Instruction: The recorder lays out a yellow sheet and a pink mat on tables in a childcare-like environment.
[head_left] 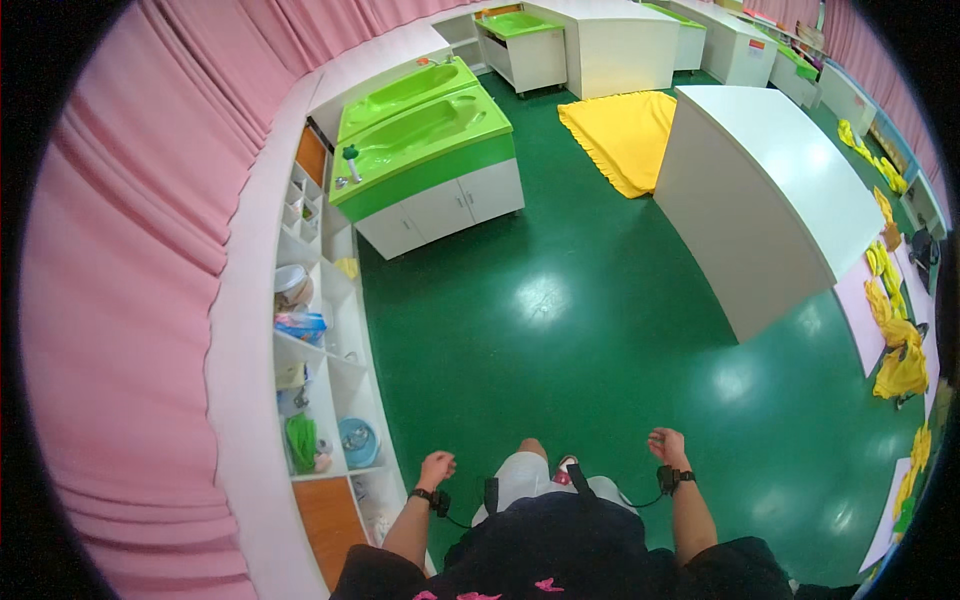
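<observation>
Bare, both hands, holding nothing: left hand [437,467] loosely curled above the floor [560,330], just beside the white shelf unit [335,400]; right hand [667,444] half open, fingers [655,436] bent, palm turned inward, clear of everything. Black bands strapped on both wrists, thin cables running back toward the body. One knee and a shoe visible between the forearms, so seemingly mid-stride.

Nearest to the left hand: a blue bowl [357,440] and a green bundle [300,442] in the lower compartments of the shelf. Judged from the stance, best done by keeping arms close, walking steadily on the glossy green floor, and staying off the shelf corner on the left.

Further out: two green tubs [420,125] set into white cabinets by the wall, a small tap at one rim. Across the room, a yellow cloth [625,135] spread on the floor beside a long white surface [780,180]. Yellow items [900,365] heaped along the right edge. Pink curtain [130,300] wrapping the left wall; more white cabinets at the far end.
</observation>
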